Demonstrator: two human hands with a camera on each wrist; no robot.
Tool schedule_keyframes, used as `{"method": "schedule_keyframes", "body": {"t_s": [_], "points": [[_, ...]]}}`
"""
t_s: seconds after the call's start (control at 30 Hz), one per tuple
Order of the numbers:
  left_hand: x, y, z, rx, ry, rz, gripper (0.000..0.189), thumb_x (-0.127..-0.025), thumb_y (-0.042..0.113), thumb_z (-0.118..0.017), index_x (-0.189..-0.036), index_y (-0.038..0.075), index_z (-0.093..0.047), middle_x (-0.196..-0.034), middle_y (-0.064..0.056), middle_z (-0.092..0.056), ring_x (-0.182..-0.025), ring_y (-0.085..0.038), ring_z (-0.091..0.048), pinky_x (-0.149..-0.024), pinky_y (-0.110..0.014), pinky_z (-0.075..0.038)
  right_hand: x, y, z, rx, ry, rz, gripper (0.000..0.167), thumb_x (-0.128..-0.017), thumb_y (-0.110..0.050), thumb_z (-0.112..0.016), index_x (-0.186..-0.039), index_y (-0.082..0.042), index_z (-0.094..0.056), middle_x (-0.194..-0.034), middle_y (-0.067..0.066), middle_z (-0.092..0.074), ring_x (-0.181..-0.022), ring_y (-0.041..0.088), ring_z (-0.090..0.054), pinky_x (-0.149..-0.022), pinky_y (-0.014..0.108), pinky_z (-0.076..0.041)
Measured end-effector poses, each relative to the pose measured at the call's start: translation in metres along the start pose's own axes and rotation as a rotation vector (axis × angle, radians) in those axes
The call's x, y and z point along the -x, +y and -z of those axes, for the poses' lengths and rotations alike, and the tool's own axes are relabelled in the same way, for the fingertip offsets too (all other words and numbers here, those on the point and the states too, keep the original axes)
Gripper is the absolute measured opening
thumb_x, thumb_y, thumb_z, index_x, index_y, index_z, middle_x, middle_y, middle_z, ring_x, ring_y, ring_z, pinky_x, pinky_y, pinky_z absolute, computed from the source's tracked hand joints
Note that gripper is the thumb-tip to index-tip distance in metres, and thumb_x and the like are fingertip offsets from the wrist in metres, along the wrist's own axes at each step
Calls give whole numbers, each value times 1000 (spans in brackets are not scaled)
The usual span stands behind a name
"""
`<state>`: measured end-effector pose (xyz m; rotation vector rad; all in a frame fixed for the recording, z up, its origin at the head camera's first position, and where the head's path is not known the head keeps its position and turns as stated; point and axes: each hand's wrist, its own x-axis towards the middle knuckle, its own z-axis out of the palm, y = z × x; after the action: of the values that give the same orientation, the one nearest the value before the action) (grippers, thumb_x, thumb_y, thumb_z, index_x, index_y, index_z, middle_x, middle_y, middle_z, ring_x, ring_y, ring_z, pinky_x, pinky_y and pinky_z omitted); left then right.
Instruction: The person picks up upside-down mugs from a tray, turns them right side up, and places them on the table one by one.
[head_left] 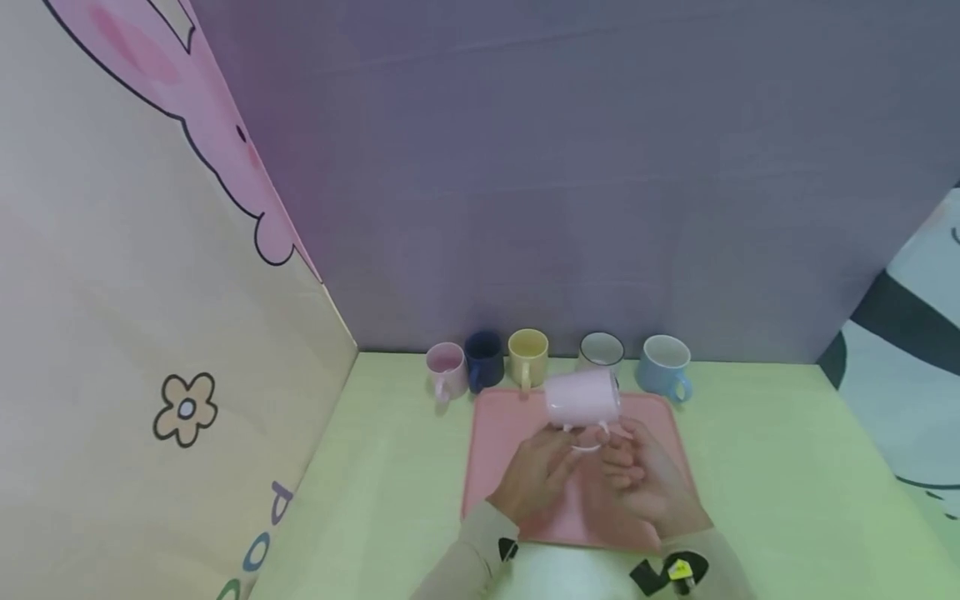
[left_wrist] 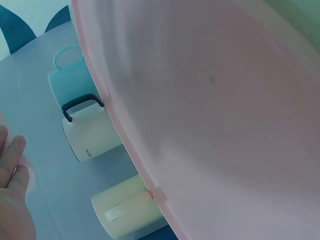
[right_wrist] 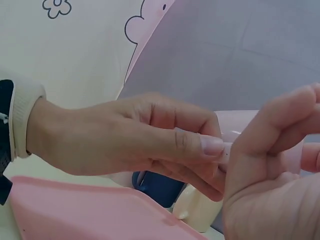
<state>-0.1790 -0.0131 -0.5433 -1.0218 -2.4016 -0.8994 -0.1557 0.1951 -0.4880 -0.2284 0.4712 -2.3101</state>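
A pale pink mug [head_left: 582, 397] lies tipped on its side in the air over the pink tray [head_left: 491, 467], its handle [head_left: 587, 448] turned toward me. My left hand [head_left: 536, 475] pinches the mug at the left end of its handle; the thumb and fingers of the left hand [right_wrist: 150, 135] show in the right wrist view. From the other side my right hand [head_left: 648, 483] holds the handle with curled fingers. In the right wrist view the right hand [right_wrist: 280, 170] hides much of the mug [right_wrist: 237, 120].
Along the back stand a pink mug [head_left: 447, 371], a dark blue mug [head_left: 484, 364], a yellow mug [head_left: 528, 357], a white mug with a dark rim [head_left: 602, 347] and a light blue mug [head_left: 663, 367]. A grey wall [head_left: 570, 183] rises behind the green tabletop [head_left: 787, 467].
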Motion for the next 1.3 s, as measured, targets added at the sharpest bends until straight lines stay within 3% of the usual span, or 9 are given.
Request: {"method": "schedule_keyframes", "body": {"t_s": [0.2, 0.43, 0.53, 0.63, 0.73, 0.9, 1.0, 1.17, 1.3], "points": [[2, 4, 0, 60, -45, 32, 40, -111, 36, -39, -137, 16, -62, -139, -5, -66, -127, -20, -64, -107, -35, -52, 0, 1, -2, 30, 19, -22, 54, -109, -33, -17, -92, -12, -64, -64, -10, -56, -52, 0, -33, -50, 11, -45], [2, 2, -3, 107, -42, -14, 36, -111, 36, -41, -128, 20, -68, -136, 0, -69, -127, -15, -64, -110, -31, -50, 5, -1, -2, 116, 45, 14, 52, -108, -29, -18, -91, -11, -65, -64, -11, -59, -53, -1, -37, -47, 10, -41], [6, 2, -1, 139, -37, 38, 34, -110, 33, -45, -131, 19, -68, -137, 1, -68, -128, -16, -64, -111, -32, -49, 9, -4, 2, 175, 56, 47, 55, -109, -27, -13, -88, -14, -63, -66, -12, -56, -53, -1, -34, -48, 11, -36], [11, 0, 1, 192, -43, 132, 35, -109, 35, -46, -133, 19, -67, -138, 4, -67, -129, -15, -63, -111, -33, -49, 18, -9, 6, 234, 95, 100, 60, -110, -28, -8, -86, -16, -61, -67, -12, -54, -55, 1, -29, -48, 12, -32], [13, -2, 4, 235, -56, 213, 35, -109, 38, -45, -134, 24, -66, -139, 9, -66, -130, -12, -62, -112, -34, -48, 32, -17, 9, 336, 224, 161, 58, -113, -31, -11, -84, -18, -60, -66, -13, -54, -52, 0, -31, -47, 12, -33], [17, -6, 13, 273, -47, 305, 33, -109, 39, -46, -134, 28, -65, -138, 10, -66, -125, -12, -64, -109, -38, -51, 51, -25, 16, 586, 584, 211, 47, -113, -38, -26, -78, -23, -54, -58, -15, -50, -46, -2, -39, -47, 16, -37], [21, -9, 21, 301, -24, 355, 32, -109, 38, -47, -133, 30, -65, -136, 11, -68, -117, -12, -67, -103, -38, -54, 59, -29, 21, 700, 740, 219, 46, -112, -40, -30, -75, -23, -51, -55, -15, -45, -43, -2, -40, -47, 17, -37], [26, -17, 32, 286, 41, 370, 30, -109, 34, -50, -132, 25, -67, -133, 8, -69, -121, -16, -67, -104, -40, -54, 74, -38, 32, 801, 874, 231, 42, -111, -43, -33, -79, -23, -53, -63, -15, -49, -45, -1, -42, -49, 18, -40], [28, -24, 40, 259, 83, 380, 28, -107, 27, -52, -131, 20, -67, -130, 3, -72, -123, -19, -67, -105, -43, -53, 84, -45, 39, 840, 956, 216, 43, -110, -44, -35, -79, -22, -55, -59, -13, -50, -45, 2, -42, -52, 21, -43]]}}
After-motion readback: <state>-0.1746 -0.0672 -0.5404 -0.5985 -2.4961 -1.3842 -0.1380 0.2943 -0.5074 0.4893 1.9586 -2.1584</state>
